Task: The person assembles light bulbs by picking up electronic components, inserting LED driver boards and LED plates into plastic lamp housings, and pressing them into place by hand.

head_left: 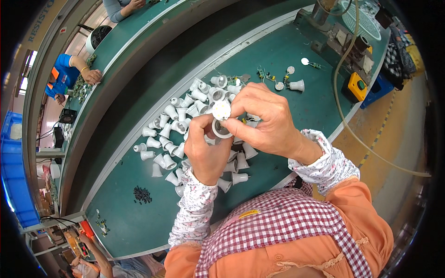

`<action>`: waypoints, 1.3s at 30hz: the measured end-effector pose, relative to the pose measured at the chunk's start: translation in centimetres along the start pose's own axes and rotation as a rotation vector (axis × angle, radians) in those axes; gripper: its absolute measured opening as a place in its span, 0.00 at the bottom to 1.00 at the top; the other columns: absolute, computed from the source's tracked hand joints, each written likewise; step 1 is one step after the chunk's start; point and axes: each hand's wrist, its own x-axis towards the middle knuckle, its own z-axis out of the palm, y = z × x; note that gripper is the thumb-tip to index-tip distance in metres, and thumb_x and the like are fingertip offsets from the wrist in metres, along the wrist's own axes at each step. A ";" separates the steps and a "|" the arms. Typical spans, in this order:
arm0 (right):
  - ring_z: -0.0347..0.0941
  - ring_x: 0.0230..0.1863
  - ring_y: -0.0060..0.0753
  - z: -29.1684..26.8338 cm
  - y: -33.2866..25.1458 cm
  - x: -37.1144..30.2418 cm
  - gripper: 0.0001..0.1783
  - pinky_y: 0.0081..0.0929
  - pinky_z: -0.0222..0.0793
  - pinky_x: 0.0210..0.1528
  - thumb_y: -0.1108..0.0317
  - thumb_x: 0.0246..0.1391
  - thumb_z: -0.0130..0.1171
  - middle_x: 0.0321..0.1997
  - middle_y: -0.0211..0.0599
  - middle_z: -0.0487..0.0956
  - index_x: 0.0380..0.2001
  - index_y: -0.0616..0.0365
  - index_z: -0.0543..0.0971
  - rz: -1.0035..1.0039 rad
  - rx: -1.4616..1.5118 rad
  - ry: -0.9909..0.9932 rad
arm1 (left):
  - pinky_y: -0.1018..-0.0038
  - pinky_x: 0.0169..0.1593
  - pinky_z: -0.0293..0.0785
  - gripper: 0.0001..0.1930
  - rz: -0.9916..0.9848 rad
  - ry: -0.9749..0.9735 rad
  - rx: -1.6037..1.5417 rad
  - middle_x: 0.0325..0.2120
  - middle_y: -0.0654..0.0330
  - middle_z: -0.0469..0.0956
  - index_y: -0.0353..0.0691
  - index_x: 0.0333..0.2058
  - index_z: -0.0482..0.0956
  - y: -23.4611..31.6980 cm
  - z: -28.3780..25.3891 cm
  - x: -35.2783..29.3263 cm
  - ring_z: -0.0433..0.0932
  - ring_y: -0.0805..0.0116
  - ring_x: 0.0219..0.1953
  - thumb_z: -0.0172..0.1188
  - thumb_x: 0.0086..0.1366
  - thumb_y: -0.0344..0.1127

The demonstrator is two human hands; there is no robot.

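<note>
Orange cloth (pixel 366 217) and a checked apron (pixel 278 217) lie nearest, below both grips. The left grip (pixel 205 152) is wrapped around a white cup (pixel 222 130), its open mouth facing up. The right grip (pixel 263 116) pinches a round white disc (pixel 221 110) by its edge, just beyond that cup's mouth — whether the two touch, I cannot tell. Left of the left grip, a patch of small black pieces (pixel 143 195) lies on the green surface (pixel 134 227); around and beyond it, many loose white cups (pixel 170 112). Past the right grip are wired parts (pixel 265 76) and, farther right, a yellow box (pixel 356 87). Well beyond the left grip — a person in blue (pixel 67 72).
</note>
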 end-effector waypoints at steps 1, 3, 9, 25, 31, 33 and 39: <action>0.70 0.24 0.30 0.1 -0.1 -0.1 0.07 0.25 0.63 0.33 0.77 0.32 0.63 0.21 0.32 0.74 0.18 0.60 0.75 0.008 0.008 0.005 | 0.77 0.24 0.67 0.20 0.001 0.004 0.002 0.22 0.60 0.70 0.37 0.33 0.68 0.0 0.0 0.0 0.68 0.71 0.20 0.66 0.41 0.21; 0.70 0.24 0.30 0.1 -0.1 -0.2 0.06 0.25 0.63 0.33 0.77 0.32 0.63 0.21 0.33 0.74 0.18 0.60 0.75 0.016 0.017 0.010 | 0.77 0.24 0.67 0.20 0.005 0.000 0.019 0.22 0.61 0.70 0.37 0.33 0.68 0.3 0.0 0.1 0.68 0.71 0.20 0.66 0.41 0.21; 0.71 0.25 0.30 0.2 0.2 -0.1 0.06 0.24 0.64 0.33 0.77 0.34 0.63 0.21 0.33 0.75 0.19 0.61 0.76 0.047 0.052 -0.001 | 0.79 0.27 0.67 0.19 -0.021 -0.016 0.012 0.23 0.61 0.69 0.36 0.32 0.67 0.3 -0.1 0.1 0.68 0.73 0.22 0.66 0.41 0.21; 0.70 0.25 0.31 0.0 0.1 0.2 0.07 0.26 0.64 0.35 0.76 0.33 0.64 0.20 0.33 0.74 0.17 0.60 0.75 0.011 0.008 -0.019 | 0.77 0.25 0.66 0.20 -0.009 -0.010 0.013 0.22 0.61 0.69 0.38 0.32 0.67 0.1 -0.1 -0.1 0.68 0.71 0.20 0.66 0.39 0.20; 0.70 0.24 0.31 0.1 0.0 0.2 0.07 0.26 0.63 0.34 0.76 0.33 0.64 0.20 0.33 0.74 0.17 0.60 0.74 0.010 0.024 -0.011 | 0.77 0.25 0.66 0.20 -0.018 -0.011 0.003 0.22 0.61 0.69 0.37 0.33 0.67 0.1 -0.1 -0.1 0.68 0.71 0.20 0.66 0.39 0.20; 0.70 0.24 0.30 0.0 0.0 0.2 0.07 0.26 0.63 0.34 0.76 0.33 0.64 0.20 0.33 0.74 0.17 0.60 0.74 0.012 0.022 -0.011 | 0.77 0.25 0.67 0.20 -0.021 -0.011 0.006 0.22 0.61 0.69 0.37 0.33 0.68 0.1 -0.1 -0.1 0.68 0.71 0.20 0.66 0.39 0.21; 0.70 0.24 0.31 0.0 0.1 0.2 0.07 0.27 0.64 0.35 0.77 0.32 0.64 0.20 0.33 0.73 0.17 0.60 0.74 -0.022 0.003 -0.012 | 0.78 0.27 0.69 0.21 -0.090 -0.012 -0.067 0.22 0.61 0.71 0.37 0.33 0.68 -0.1 0.0 -0.3 0.71 0.72 0.22 0.68 0.40 0.22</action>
